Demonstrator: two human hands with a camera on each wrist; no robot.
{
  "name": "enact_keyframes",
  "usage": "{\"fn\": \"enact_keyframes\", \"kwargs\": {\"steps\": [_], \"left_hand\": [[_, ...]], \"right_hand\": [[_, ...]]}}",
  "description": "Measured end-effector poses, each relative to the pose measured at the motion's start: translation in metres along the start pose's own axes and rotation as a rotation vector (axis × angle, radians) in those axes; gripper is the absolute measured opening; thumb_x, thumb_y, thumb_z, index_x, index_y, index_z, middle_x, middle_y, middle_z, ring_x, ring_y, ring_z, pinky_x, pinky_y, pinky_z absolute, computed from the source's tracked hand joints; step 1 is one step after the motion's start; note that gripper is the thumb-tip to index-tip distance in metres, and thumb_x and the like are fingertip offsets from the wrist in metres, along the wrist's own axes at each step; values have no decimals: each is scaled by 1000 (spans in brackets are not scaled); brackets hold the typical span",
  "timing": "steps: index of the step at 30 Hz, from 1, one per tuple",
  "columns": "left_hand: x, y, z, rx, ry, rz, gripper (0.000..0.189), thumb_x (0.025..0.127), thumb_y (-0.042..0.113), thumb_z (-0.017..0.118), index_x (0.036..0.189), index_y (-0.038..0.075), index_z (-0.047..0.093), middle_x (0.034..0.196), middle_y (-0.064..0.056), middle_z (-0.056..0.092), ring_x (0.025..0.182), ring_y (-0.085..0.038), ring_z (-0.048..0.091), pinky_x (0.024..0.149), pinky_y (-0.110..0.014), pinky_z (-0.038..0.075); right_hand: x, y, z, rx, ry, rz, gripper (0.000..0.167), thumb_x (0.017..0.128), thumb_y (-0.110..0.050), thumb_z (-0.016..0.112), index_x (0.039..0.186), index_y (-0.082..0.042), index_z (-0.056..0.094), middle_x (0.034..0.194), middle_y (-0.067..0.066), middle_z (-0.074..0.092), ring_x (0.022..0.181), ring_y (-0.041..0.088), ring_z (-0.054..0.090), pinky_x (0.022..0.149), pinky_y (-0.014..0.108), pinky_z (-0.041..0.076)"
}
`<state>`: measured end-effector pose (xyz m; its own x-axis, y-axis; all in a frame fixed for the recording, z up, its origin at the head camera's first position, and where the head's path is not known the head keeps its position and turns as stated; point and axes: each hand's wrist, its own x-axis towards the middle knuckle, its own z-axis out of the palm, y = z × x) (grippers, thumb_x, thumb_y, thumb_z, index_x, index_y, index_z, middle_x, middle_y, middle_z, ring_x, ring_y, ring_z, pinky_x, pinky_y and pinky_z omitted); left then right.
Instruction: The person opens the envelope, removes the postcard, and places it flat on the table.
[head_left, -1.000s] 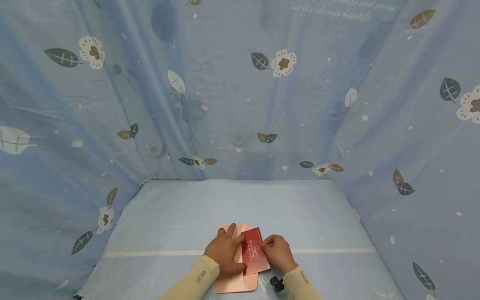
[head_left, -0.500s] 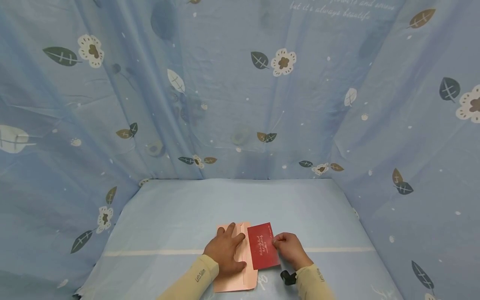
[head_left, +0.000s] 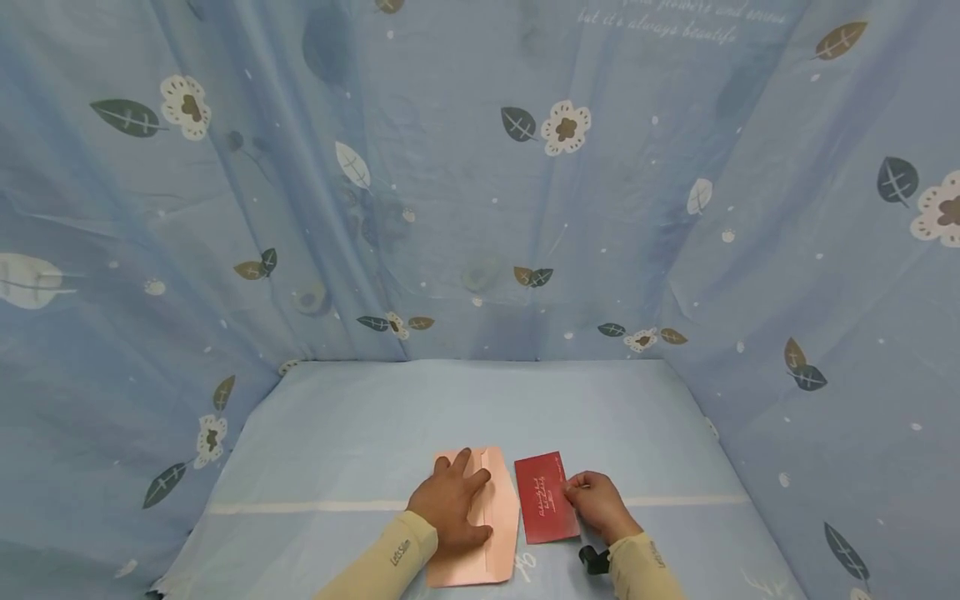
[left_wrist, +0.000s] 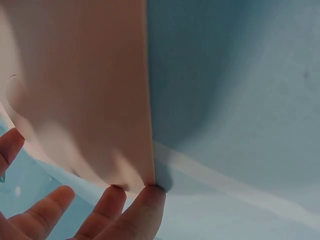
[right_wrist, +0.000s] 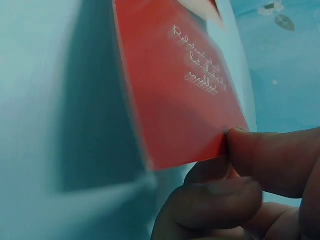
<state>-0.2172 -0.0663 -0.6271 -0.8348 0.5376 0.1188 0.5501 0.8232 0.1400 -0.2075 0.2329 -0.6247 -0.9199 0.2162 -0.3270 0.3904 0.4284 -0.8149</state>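
Observation:
A pink envelope [head_left: 506, 533] lies on the table, its pointed flap opened out to the right. My left hand [head_left: 450, 504] rests across it with the fingers spread; in the left wrist view several fingertips [left_wrist: 142, 205] sit along the envelope's edge. My right hand [head_left: 602, 506] pinches the right edge of a red card [head_left: 545, 502] between thumb and fingers. White script runs over the card's face. In the right wrist view the card [right_wrist: 172, 115] is tilted above the tabletop and casts a shadow. A narrow gap separates card and envelope in the head view.
A light blue cloth covers the table [head_left: 360, 417], with a pale strip [head_left: 300, 507] running across it. Blue curtains [head_left: 450, 208] with leaves and flowers enclose the back and both sides. A small black object [head_left: 595, 560] sits at my right wrist.
My right hand has drawn the red card rightward, from overlapping the envelope to clear of it, uncovering the flap. The left hand has stayed in place on the envelope.

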Motion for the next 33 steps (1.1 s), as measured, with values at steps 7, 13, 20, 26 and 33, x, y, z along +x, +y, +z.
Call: {"fn": "enact_keyframes", "kwargs": {"steps": [7, 13, 20, 26, 33], "left_hand": [[-2, 0, -4, -12, -6, -7, 80, 74, 72, 74, 140, 29, 61, 156, -18, 43, 110, -35, 52, 56, -30, 50], [-1, -1, -2, -18, -11, -7, 80, 74, 72, 74, 140, 30, 60, 157, -18, 42, 110, -35, 52, 57, -31, 50], [-2, -1, -1, -8, -10, 8, 78, 76, 73, 73, 139, 30, 59, 156, -18, 42, 110, -36, 52, 56, -30, 50], [-3, 0, -3, 5, -8, 11, 77, 76, 74, 72, 139, 29, 61, 155, -19, 44, 112, -36, 54, 62, -33, 53], [-4, -1, -2, 43, 9, 21, 77, 76, 75, 70, 138, 29, 61, 153, -18, 47, 111, -36, 55, 63, -34, 54]], "right_hand": [[0, 6, -5, -59, 50, -28, 9, 98, -8, 70, 93, -1, 66, 85, 9, 65, 78, 23, 58, 62, 34, 47], [-2, 3, -4, -236, 126, -24, 17, 97, -15, 73, 86, -6, 65, 78, 7, 62, 72, 22, 58, 58, 33, 47], [-6, 1, -2, -340, 163, -52, 20, 96, -18, 73, 82, -8, 63, 73, 5, 60, 67, 22, 57, 55, 33, 46], [-6, 1, 0, -383, 181, -90, 22, 94, -17, 73, 76, -9, 62, 68, 4, 59, 62, 20, 56, 52, 33, 44], [-2, 6, 3, -403, 212, -119, 24, 91, -17, 75, 73, -11, 60, 65, 3, 57, 59, 19, 55, 50, 32, 43]]}}
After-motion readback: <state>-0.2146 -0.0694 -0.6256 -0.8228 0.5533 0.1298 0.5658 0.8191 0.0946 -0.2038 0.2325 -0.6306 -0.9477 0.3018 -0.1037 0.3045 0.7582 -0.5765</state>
